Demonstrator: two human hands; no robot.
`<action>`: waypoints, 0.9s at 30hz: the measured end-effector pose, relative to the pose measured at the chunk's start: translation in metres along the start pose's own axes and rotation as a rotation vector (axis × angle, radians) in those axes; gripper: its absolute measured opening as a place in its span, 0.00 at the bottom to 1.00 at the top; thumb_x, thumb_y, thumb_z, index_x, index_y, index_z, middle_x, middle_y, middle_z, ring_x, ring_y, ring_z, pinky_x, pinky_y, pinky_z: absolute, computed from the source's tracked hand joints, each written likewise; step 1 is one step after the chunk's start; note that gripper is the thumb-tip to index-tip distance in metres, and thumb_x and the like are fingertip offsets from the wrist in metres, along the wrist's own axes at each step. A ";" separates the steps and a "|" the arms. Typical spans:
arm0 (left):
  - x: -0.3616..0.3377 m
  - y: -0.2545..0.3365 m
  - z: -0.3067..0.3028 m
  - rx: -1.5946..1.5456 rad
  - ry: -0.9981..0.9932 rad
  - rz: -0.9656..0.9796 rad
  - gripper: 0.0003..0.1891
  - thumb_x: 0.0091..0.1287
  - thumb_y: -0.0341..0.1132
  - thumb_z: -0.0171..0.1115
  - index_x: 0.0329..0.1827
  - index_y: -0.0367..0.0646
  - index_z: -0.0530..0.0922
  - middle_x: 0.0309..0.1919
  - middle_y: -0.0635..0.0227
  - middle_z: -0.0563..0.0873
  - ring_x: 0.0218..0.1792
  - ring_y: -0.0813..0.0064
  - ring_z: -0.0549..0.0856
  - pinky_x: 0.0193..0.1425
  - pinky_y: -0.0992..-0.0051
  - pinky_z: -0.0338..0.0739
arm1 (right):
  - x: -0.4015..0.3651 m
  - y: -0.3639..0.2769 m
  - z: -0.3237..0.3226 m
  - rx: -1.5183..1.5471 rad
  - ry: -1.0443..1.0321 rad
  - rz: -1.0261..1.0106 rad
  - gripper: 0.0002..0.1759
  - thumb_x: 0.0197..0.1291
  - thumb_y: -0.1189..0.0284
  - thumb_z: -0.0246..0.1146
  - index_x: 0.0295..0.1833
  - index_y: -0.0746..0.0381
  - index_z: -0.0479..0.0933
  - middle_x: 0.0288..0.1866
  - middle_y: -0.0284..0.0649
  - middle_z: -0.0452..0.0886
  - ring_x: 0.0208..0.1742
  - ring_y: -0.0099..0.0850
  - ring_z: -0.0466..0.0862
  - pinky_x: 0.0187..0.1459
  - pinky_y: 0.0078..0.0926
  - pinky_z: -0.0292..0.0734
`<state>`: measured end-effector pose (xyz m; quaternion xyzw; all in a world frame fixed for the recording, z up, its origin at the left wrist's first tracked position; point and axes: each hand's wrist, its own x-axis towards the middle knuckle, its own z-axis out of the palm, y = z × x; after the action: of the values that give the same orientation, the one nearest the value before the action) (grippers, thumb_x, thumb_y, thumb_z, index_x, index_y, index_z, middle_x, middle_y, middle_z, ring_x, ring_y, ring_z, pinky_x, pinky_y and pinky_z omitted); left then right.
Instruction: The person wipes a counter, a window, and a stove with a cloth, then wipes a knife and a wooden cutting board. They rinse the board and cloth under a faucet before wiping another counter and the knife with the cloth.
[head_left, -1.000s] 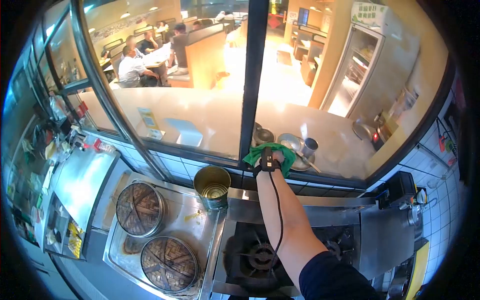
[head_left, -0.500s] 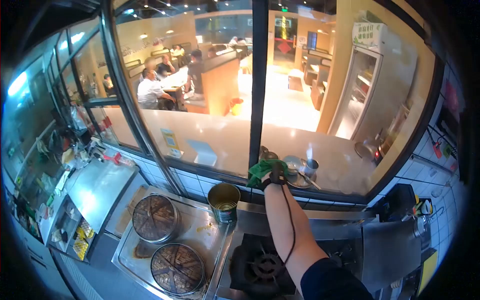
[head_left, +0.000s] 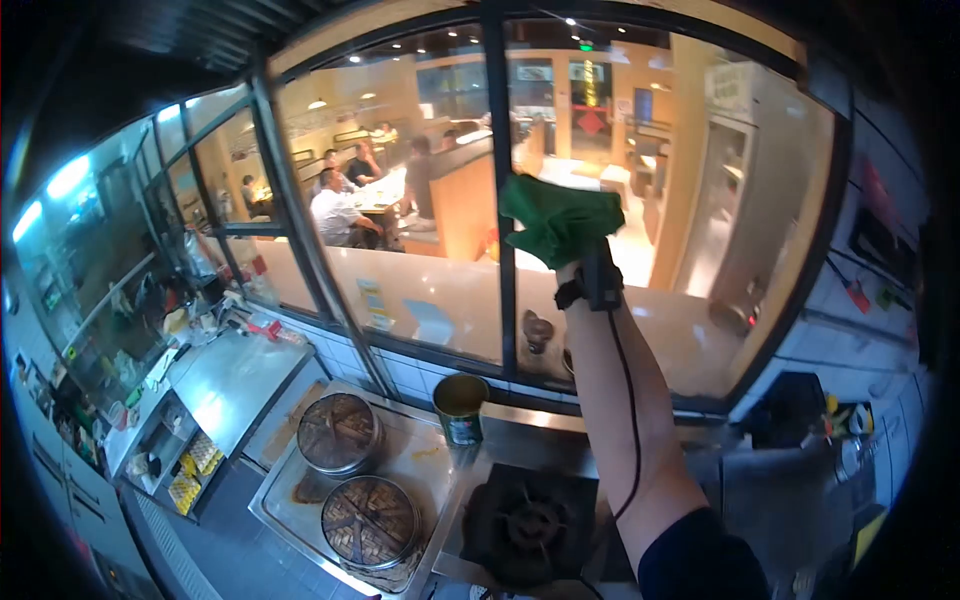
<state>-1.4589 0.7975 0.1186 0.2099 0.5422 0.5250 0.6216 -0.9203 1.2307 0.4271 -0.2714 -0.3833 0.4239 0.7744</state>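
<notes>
My right arm reaches up from the lower right, in a dark short sleeve. At its end my right hand (head_left: 567,271) is closed on a green cloth (head_left: 562,218), which covers most of the fingers. The cloth lies in front of the window glass (head_left: 420,290), overlapping the dark upright window post (head_left: 497,130) at its left end. Around the wrist is a black strap with a small black device (head_left: 600,276), and a cable runs from it down the forearm. My left hand is out of view.
Below the window stand a gas burner (head_left: 528,525), an open tin can (head_left: 461,415) and two steamers with woven lids (head_left: 338,432) on a metal counter (head_left: 290,480). A steel worktable (head_left: 235,385) is at left. People sit in the dining room beyond the glass.
My right hand has moved the green cloth up from the window's lower edge to higher on the pane. The view has tilted upward and shifted slightly.
</notes>
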 end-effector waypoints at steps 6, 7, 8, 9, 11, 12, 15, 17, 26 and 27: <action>0.006 -0.015 0.045 0.066 -0.116 0.073 0.20 0.75 0.33 0.60 0.66 0.31 0.76 0.53 0.55 0.86 0.49 0.62 0.87 0.57 0.63 0.82 | -0.132 -0.063 -0.056 -0.050 -0.069 0.079 0.28 0.60 0.53 0.69 0.60 0.59 0.77 0.59 0.47 0.80 0.58 0.42 0.81 0.54 0.39 0.79; -0.005 -0.007 0.068 0.043 -0.169 0.054 0.21 0.74 0.33 0.61 0.65 0.30 0.77 0.54 0.52 0.86 0.50 0.60 0.87 0.58 0.61 0.82 | -0.169 -0.060 -0.075 -0.051 -0.066 0.121 0.28 0.61 0.53 0.69 0.60 0.59 0.76 0.59 0.48 0.80 0.58 0.43 0.81 0.55 0.39 0.79; 0.001 -0.013 0.074 0.045 -0.259 0.047 0.19 0.75 0.34 0.60 0.65 0.32 0.78 0.51 0.55 0.87 0.49 0.63 0.87 0.58 0.63 0.82 | -0.200 -0.059 -0.092 -0.043 -0.056 0.160 0.28 0.61 0.54 0.69 0.60 0.60 0.76 0.59 0.48 0.79 0.58 0.43 0.81 0.55 0.39 0.79; 0.008 -0.023 0.085 0.027 -0.354 0.079 0.18 0.74 0.29 0.58 0.65 0.32 0.77 0.49 0.56 0.87 0.48 0.64 0.87 0.57 0.63 0.83 | -0.235 -0.056 -0.110 -0.030 -0.040 0.203 0.29 0.61 0.54 0.69 0.61 0.60 0.76 0.59 0.48 0.79 0.59 0.43 0.81 0.55 0.39 0.79; 0.009 -0.033 0.115 0.018 -0.447 0.098 0.18 0.73 0.25 0.56 0.65 0.33 0.76 0.48 0.58 0.87 0.47 0.65 0.88 0.55 0.63 0.84 | -0.313 -0.048 -0.148 0.011 0.001 0.300 0.29 0.62 0.54 0.68 0.62 0.60 0.75 0.60 0.49 0.79 0.59 0.43 0.80 0.56 0.39 0.79; 0.003 -0.036 0.137 0.077 -0.523 0.077 0.18 0.74 0.27 0.56 0.64 0.34 0.76 0.47 0.58 0.87 0.48 0.64 0.88 0.56 0.62 0.84 | -0.351 -0.046 -0.165 0.028 0.023 0.343 0.29 0.62 0.54 0.68 0.62 0.60 0.75 0.60 0.49 0.79 0.60 0.43 0.80 0.56 0.39 0.78; -0.011 -0.054 0.188 0.147 -0.660 0.009 0.18 0.74 0.29 0.56 0.65 0.34 0.76 0.48 0.58 0.87 0.48 0.63 0.88 0.58 0.62 0.83 | -0.446 -0.050 -0.204 0.094 0.100 0.439 0.30 0.63 0.54 0.68 0.63 0.61 0.75 0.61 0.50 0.78 0.60 0.44 0.80 0.56 0.39 0.78; -0.027 -0.067 0.223 0.172 -0.763 -0.076 0.19 0.74 0.29 0.56 0.66 0.35 0.75 0.52 0.58 0.86 0.50 0.62 0.88 0.60 0.61 0.83 | -0.493 -0.056 -0.225 0.119 0.146 0.469 0.30 0.63 0.54 0.68 0.64 0.61 0.74 0.62 0.50 0.78 0.61 0.44 0.80 0.57 0.39 0.78; -0.102 -0.147 0.360 0.032 -1.063 -0.498 0.34 0.78 0.38 0.58 0.83 0.41 0.54 0.76 0.56 0.67 0.74 0.62 0.71 0.76 0.53 0.68 | -0.580 -0.083 -0.263 0.175 0.184 0.481 0.32 0.65 0.55 0.66 0.68 0.62 0.72 0.65 0.52 0.77 0.64 0.45 0.79 0.59 0.40 0.78; -0.107 -0.157 0.363 0.082 -0.864 -0.373 0.33 0.79 0.38 0.57 0.83 0.42 0.55 0.78 0.57 0.65 0.76 0.61 0.68 0.78 0.53 0.65 | -0.580 -0.085 -0.262 0.176 0.175 0.480 0.32 0.65 0.55 0.66 0.69 0.62 0.72 0.65 0.52 0.76 0.64 0.45 0.79 0.59 0.40 0.78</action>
<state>-1.0529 0.7580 0.1543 0.3325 0.2826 0.2468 0.8652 -0.8671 0.6620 0.1332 -0.3217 -0.2011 0.6021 0.7025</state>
